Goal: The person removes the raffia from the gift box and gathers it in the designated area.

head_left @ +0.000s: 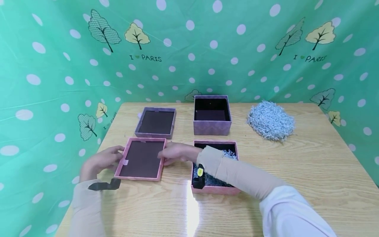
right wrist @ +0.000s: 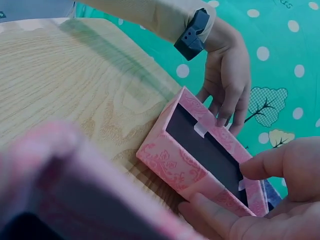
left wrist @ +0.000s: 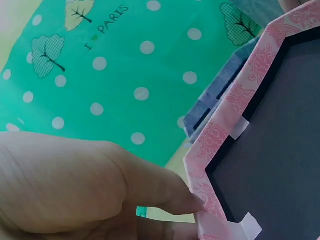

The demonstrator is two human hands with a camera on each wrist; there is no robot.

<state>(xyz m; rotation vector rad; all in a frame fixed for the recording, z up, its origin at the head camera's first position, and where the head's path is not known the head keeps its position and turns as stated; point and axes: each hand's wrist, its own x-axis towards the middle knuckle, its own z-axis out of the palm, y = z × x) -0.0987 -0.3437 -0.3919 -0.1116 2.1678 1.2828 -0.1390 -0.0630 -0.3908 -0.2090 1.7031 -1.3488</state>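
A shallow pink box lid (head_left: pixel 142 159) with a black inside lies open side up at the left of the table. My left hand (head_left: pixel 102 161) holds its left edge, fingertips on the patterned wall in the left wrist view. On the opposite edge, my right hand (head_left: pixel 176 152) pinches the wall, thumb inside and fingers outside in the right wrist view. White tabs (left wrist: pixel 241 127) stick to the lid's inner edge. Under my right forearm stands a pink box (head_left: pixel 216 190) with blue shredded paper (head_left: pixel 228 154) in it, partly hidden by the sleeve.
Behind the pink lid lies a purple lid (head_left: pixel 157 121), black inside facing up. An open purple box (head_left: pixel 212 127) stands at the back middle. A heap of light blue shredded paper (head_left: pixel 270 120) sits at the back right. Green dotted cloth (head_left: pixel 207 49) hangs behind the wooden table (head_left: pixel 296 164).
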